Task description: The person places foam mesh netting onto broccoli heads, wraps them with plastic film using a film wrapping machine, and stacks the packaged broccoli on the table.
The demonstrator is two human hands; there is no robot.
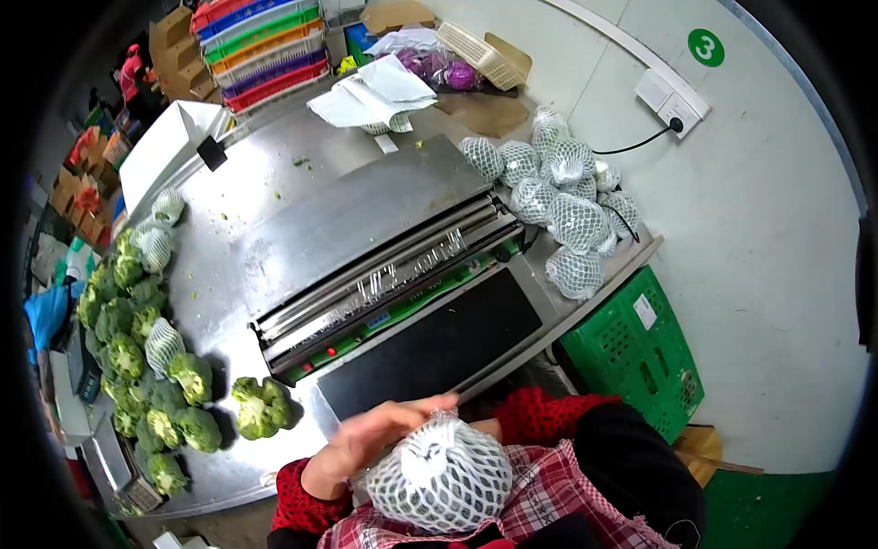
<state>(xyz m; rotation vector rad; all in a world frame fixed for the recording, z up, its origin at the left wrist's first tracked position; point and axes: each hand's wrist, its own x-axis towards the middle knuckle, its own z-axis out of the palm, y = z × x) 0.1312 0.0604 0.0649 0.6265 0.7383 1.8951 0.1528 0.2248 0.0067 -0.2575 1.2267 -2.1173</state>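
A round item in white foam netting [441, 474] is held close against the checked apron, at the bottom centre. My left hand [370, 439] lies along its upper left side, with fingers extended and somewhat blurred. Most of my right hand [487, 427] is hidden behind the netted item; only a small part shows at its upper right. Just beyond stands the wrapping machine [393, 284] with its black plate [434, 343] and a strip of film. One bare broccoli head [261, 408] lies left of the machine.
Broccoli heads [125, 357], a few netted, line the table's left edge. Netted items [578, 222] are piled at the right by the wall. A green crate [636, 352] stands below. Stacked colourful trays [270, 55] and white paper [373, 91] are at the back. A person [133, 78] stands far left.
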